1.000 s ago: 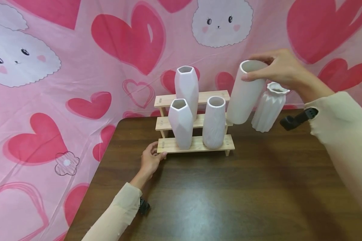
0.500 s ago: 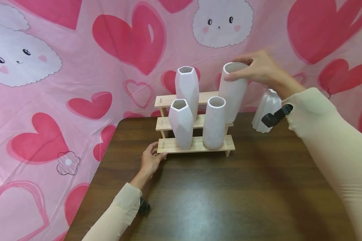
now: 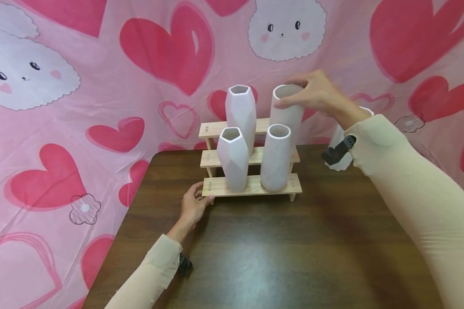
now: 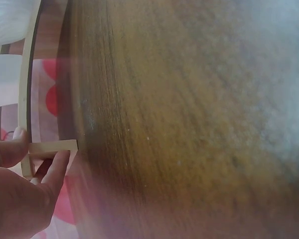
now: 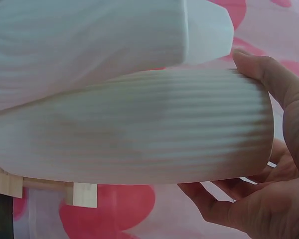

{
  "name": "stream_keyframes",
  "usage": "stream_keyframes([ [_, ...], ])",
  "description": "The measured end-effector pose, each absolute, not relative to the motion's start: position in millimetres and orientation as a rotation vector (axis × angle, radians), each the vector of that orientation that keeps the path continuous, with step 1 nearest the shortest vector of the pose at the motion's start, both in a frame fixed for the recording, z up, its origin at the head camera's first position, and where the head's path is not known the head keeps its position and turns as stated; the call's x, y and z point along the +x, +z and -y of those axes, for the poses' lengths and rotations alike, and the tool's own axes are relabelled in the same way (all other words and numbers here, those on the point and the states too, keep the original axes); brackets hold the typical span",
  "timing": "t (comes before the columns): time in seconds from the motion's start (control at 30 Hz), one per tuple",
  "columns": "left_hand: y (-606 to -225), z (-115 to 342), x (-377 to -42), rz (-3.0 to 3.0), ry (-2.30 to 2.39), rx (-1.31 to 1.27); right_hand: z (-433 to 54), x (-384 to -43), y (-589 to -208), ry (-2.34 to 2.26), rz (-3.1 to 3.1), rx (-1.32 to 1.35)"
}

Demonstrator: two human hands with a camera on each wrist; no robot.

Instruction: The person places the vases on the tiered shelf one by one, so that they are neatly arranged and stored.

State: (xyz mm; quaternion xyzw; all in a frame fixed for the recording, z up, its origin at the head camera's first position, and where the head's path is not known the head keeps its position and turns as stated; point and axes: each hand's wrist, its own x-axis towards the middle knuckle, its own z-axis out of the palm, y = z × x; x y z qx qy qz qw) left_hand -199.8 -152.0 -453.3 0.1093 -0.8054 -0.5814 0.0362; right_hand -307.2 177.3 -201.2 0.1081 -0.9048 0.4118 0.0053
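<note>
My right hand point(image 3: 319, 92) grips the rim of a tall white ribbed vase point(image 3: 287, 111), thumb in front and fingers behind. In the right wrist view the fine ribs of this vase point(image 5: 154, 134) show, its base end beside pale wood. It stands over the right part of the middle step of a three-step wooden rack point(image 3: 216, 186), its lower part hidden by a smooth-mouthed white vase point(image 3: 275, 165) on the bottom step. My left hand point(image 3: 191, 209) holds the bottom step's left end; in the left wrist view, fingers point(image 4: 57, 172) lie against the rack's leg.
Left on the rack are two white faceted vases, one on the bottom step point(image 3: 233, 161) and a taller one behind point(image 3: 241, 113). Behind my right wrist a fluted white vase point(image 3: 341, 161) stands on the brown table point(image 3: 247, 249), mostly covered. A pink heart-print cloth point(image 3: 147, 77) hangs behind.
My right hand has carried the ribbed vase leftward from beside the rack to over its middle step, and it has become more upright. The left hand stays on the rack.
</note>
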Motion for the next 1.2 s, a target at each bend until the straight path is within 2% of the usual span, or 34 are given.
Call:
stream_keyframes([
  [0.87, -452.6, 150.9, -201.2, 2.474, -1.781, 0.33, -174.4, -311.7, -196.3, 1.246, 2.962, 0.452],
  [1.2, -453.4, 151.3, -200.2, 2.475, -1.785, 0.311, -180.2, -308.9, -197.5, 1.248, 2.957, 0.6],
])
